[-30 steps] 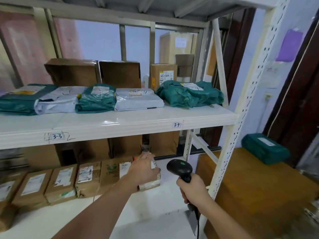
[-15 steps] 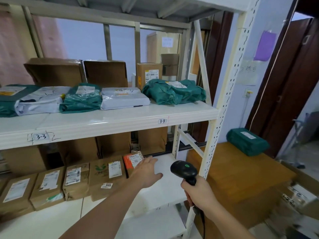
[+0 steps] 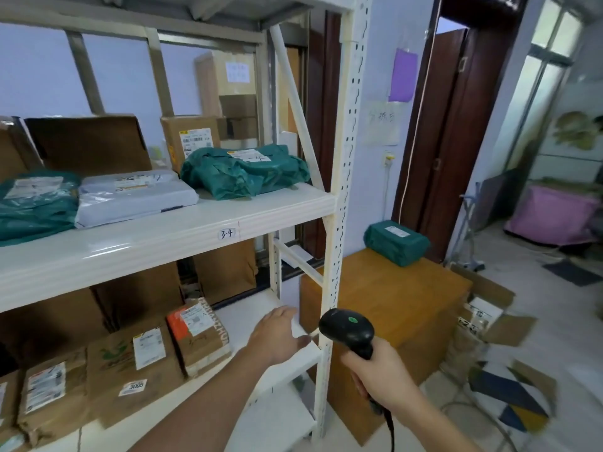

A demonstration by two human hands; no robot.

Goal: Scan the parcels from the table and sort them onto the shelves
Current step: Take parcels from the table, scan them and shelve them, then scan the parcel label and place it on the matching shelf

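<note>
Scanner (image 3: 347,331): a glossy black plastic handheld unit with a rounded head and a green dot on top. Its long axis runs from the grip at 5 o'clock up to the head at 11 o'clock, so the head points toward the shelf post (image 3: 339,177); a dark cable hangs from the grip's base. The right hand (image 3: 380,375) has its fingers wrapped round the grip, forearm entering from 5 o'clock.

Left hand (image 3: 277,334): palm down, fingers straight and loosely spread, holding nothing, hovering over the bare right end of the lower shelf (image 3: 261,324), forearm entering from 7 o'clock. The two hands are near each other, separated by the post.

Orange-taped parcel (image 3: 197,337): a small brown cardboard box with an orange band and white label, lying tilted on the lower shelf just at 9 o'clock of the left hand, its long axis running from 11 to 5 o'clock. Further brown paper parcels (image 3: 130,367) with white labels lie in a row at its 8 o'clock.

Upper shelf (image 3: 156,236): smooth cream-painted metal, its edge marked "3-4". On it a crumpled green plastic mailer (image 3: 241,172), a flat grey plastic mailer (image 3: 133,197) and cardboard boxes behind.

Worktop (image 3: 391,305): an orange-brown wooden surface at 3 o'clock of the rack, carrying one block-shaped green-wrapped parcel (image 3: 396,243) with a white label, its long axis running from 10 to 4 o'clock.
</note>
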